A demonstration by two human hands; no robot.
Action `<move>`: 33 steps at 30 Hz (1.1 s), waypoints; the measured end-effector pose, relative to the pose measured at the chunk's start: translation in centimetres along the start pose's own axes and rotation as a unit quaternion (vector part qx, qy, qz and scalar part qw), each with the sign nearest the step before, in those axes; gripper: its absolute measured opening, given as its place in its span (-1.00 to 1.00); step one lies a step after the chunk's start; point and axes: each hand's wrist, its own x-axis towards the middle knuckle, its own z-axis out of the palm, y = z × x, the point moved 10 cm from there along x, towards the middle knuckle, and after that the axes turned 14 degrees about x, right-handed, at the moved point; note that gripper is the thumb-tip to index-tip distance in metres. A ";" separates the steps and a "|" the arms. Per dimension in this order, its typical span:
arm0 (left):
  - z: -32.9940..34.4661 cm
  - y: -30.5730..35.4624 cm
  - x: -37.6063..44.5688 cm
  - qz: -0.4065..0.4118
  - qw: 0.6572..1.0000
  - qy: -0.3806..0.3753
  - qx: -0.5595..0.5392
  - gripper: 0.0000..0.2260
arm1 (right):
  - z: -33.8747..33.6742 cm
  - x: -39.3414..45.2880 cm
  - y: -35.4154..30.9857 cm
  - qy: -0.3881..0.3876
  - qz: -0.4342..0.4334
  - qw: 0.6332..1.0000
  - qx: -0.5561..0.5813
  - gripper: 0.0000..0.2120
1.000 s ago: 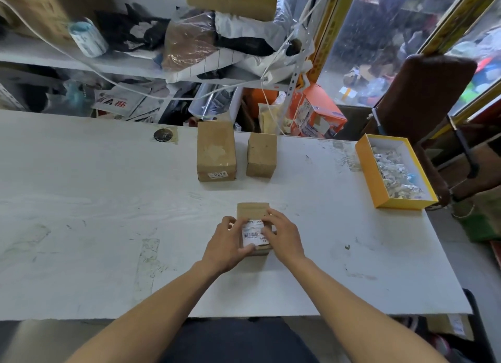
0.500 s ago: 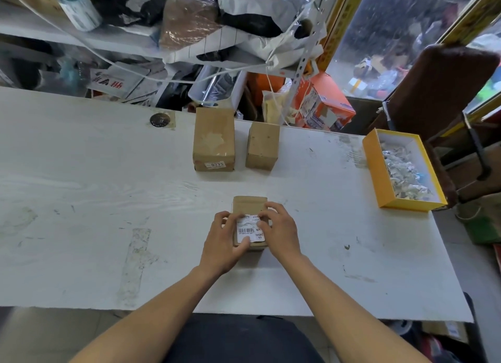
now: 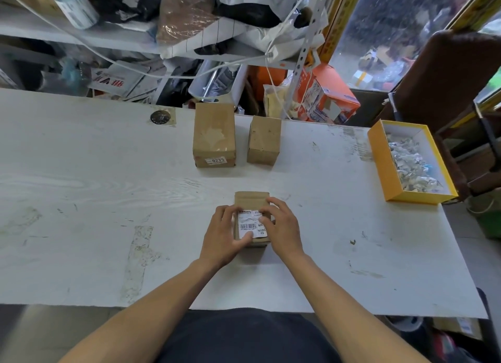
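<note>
Fingers [image 3: 271, 203] of right hand [image 3: 283, 227] and left hand [image 3: 221, 234], slightly spread and lightly bent, press flat on small brown cardboard box [image 3: 250, 200], lower centre of frame, on scuffed white wood-grain table [image 3: 108, 200]. Box side edges hidden under both hands. Its white barcode label [image 3: 248, 223] is partly covered at right, with print only partly legible; left thumb presses its lower edge. Box matte, rectangular, with flap seam across top.
</note>
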 end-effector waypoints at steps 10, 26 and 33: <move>-0.2 0.0 0.1 -0.006 1.000 0.011 -0.028 -0.46 | -0.2 0.0 -0.3 0.004 -0.005 1.000 0.006 -0.82; -0.3 0.5 1.5 -0.038 0.998 -0.023 -0.049 -0.65 | -0.8 -0.3 0.3 -0.015 0.006 0.999 -0.028 -0.65; -0.6 0.6 2.3 -0.061 0.995 -0.029 -0.073 -0.77 | -0.3 -1.3 1.5 -0.030 0.037 0.998 0.050 -0.42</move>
